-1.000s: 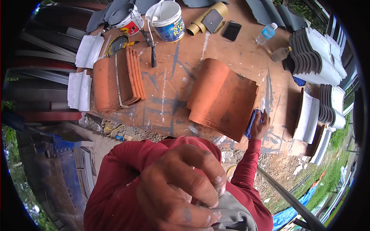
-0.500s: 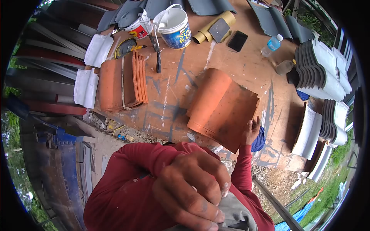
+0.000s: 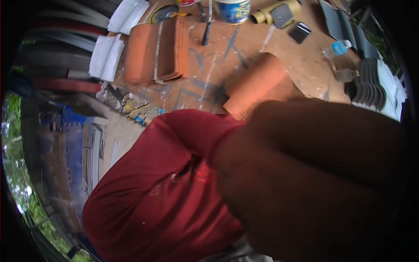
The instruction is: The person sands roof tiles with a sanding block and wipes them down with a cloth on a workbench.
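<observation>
My left hand (image 3: pixel 301 179) looms very close to the camera, dark and blurred, at the end of the red sleeve (image 3: pixel 196 131). Its fingers cannot be made out, and nothing held shows. Behind it lies a curved orange roof tile (image 3: pixel 257 83) on the worktable (image 3: pixel 218 65); the tile's lower right part is hidden. My right hand is out of sight. Left of this tile stands a strapped stack of orange tiles (image 3: pixel 144 54).
A paint bucket (image 3: pixel 234 12), black-handled tool (image 3: pixel 206 35), yellowish-brown roll (image 3: pixel 277 14), phone (image 3: pixel 299 33) and water bottle (image 3: pixel 337 49) are along the far side. Grey tiles (image 3: pixel 371 85) stand stacked at right, white-faced tiles (image 3: pixel 106 56) at left.
The view has shifted, so the table sits higher in it. My left hand has come closer and moved right, covering the area where my right hand was at the tile's edge.
</observation>
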`<state>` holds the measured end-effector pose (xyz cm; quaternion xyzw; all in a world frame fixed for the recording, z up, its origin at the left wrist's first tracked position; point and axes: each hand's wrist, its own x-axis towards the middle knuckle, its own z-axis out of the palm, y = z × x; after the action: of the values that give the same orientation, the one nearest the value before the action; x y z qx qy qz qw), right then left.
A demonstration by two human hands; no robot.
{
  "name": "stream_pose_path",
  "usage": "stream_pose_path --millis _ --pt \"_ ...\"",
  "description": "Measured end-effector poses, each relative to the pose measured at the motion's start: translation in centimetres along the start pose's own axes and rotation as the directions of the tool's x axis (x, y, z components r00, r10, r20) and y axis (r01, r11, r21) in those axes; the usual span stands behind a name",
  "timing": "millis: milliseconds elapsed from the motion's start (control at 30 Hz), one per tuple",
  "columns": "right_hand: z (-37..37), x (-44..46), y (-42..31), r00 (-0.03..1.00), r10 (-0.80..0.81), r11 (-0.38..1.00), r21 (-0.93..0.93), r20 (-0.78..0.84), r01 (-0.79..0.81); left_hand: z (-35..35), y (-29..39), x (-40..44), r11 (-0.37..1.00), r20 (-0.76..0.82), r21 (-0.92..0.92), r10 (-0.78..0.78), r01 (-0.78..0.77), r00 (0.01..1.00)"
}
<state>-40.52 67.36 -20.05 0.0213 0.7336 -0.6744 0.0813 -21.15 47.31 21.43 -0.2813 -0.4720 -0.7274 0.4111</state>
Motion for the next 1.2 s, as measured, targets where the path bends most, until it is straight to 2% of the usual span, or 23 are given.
stream_pose_path --millis 133,267,333,367,400,433,467,500,533,567,600,633,667,733,767,833,867,933,1000,1067,1133,1167,1200 --pt "1.1 -2.7 1.0 0.993 0.036 0.996 0.089 -0.114 -0.026 0.7 -0.1 -0.9 0.98 -0.027 -0.198 -0.009 0.003 1.0" --pt "3.5 -6.7 -1.2 0.982 0.079 0.975 0.218 -0.172 -0.041 -0.2 0.3 -2.1 0.972 -0.044 -0.234 -0.051 0.039 0.998" --pt "3.8 -7.6 -2.3 0.98 0.152 0.957 0.267 -0.125 -0.114 -2.4 -0.3 -4.2 0.985 -0.036 -0.133 -0.118 0.112 0.992" --pt "4.4 -8.0 -2.8 0.984 0.154 0.954 0.273 -0.089 -0.125 -4.3 -0.9 -5.7 0.985 -0.027 0.011 -0.17 0.17 0.985" --pt "4.6 -8.3 -3.3 0.986 0.154 0.954 0.269 -0.067 -0.131 -7.4 -1.4 -7.6 0.931 -0.027 0.261 -0.256 0.254 0.966" --pt "4.7 -8.5 -3.8 0.987 0.154 0.956 0.262 -0.056 -0.134 -10.3 -2.5 -9.7 0.84 -0.126 0.459 -0.26 0.288 0.957" --pt "4.5 -8.6 -4.1 0.987 0.151 0.959 0.252 -0.059 -0.132 -13.8 -1.4 -10.8 0.621 -0.298 0.639 -0.344 0.454 0.89" --pt "4.1 -8.5 -3.9 0.988 0.116 0.979 0.18 -0.1 -0.097 -19.1 -1.2 -12.7 0.458 -0.348 0.787 -0.224 0.413 0.91" --pt "3.8 -8.1 -3.3 0.988 0.071 0.993 0.107 -0.139 -0.057 -24.1 -0.4 -15.6 0.323 -0.522 0.78 -0.136 0.536 0.842" --pt "3.7 -7.6 -2.7 0.988 0.057 0.994 0.102 -0.142 -0.043 -28.0 1.2 -17.0 0.342 -0.783 0.551 -0.104 0.761 0.614" --pt "3.5 -7.1 -1.9 0.982 0.007 0.994 0.11 -0.189 0.014 -33.2 3.1 -19.4 -0.143 -0.668 0.721 0.113 0.678 0.735" --pt "3.7 -6.7 -1.5 0.973 -0.038 0.99 0.12 -0.228 0.067 -36.5 5.3 -20.4 -0.532 -0.502 0.672 0.185 0.515 0.845" --pt "4.2 -6.1 -1.7 0.976 -0.044 0.99 0.122 -0.214 0.071 -39.4 6.6 -20.8 -0.535 -0.502 0.664 0.199 0.523 0.841" --pt "4.9 -5.8 -2.6 0.979 0.04 0.995 0.093 -0.2 -0.022 -42.8 8.4 -21.0 -0.486 -0.8 0.546 -0.061 0.682 0.597" --pt "5.1 -5.8 -2.7 0.985 0.014 0.993 0.121 -0.173 0.007 -43.7 8.4 -20.6 -0.487 -0.801 0.543 -0.055 0.684 0.596" --pt "5.2 -5.7 -2.6 0.987 0.018 0.992 0.123 -0.158 0.001 -43.7 7.5 -18.5 -0.691 -0.896 0.424 -0.224 0.586 0.384" --pt "5.1 -5.7 -2.5 0.989 0.024 0.992 0.128 -0.146 -0.006 -43.9 7.0 -17.8 -0.691 -0.896 0.423 -0.225 0.586 0.382" --pt "5.1 -5.8 -2.8 0.988 0.037 0.993 0.117 -0.153 -0.019 -43.9 6.0 -16.5 -0.798 -0.928 0.35 -0.225 0.49 0.296" --pt "5.4 -6.1 -2.9 0.985 0.053 0.993 0.116 -0.166 -0.034 -43.5 5.4 -15.3 -0.825 -0.929 0.351 -0.25 0.443 0.271" --pt "5.5 -6.3 -2.8 0.982 0.073 0.976 0.213 -0.172 -0.035 -43.5 4.6 -14.8 -0.846 -0.925 0.365 -0.284 0.389 0.251" --pt "5.8 -6.9 -3.5 0.978 0.093 0.974 0.222 -0.189 -0.05 -44.6 3.9 -16.4 -0.868 -0.877 0.381 -0.23 0.319 0.421" --pt "6.1 -7.4 -3.9 0.975 0.112 0.972 0.227 -0.192 -0.067 -46.5 3.6 -17.2 -0.868 -0.873 0.391 -0.244 0.306 0.423" --pt "6.6 -8.0 -4.7 0.971 0.121 0.971 0.229 -0.205 -0.073 -49.2 3.1 -18.0 -0.576 -0.956 0.283 -0.238 0.767 0.175"
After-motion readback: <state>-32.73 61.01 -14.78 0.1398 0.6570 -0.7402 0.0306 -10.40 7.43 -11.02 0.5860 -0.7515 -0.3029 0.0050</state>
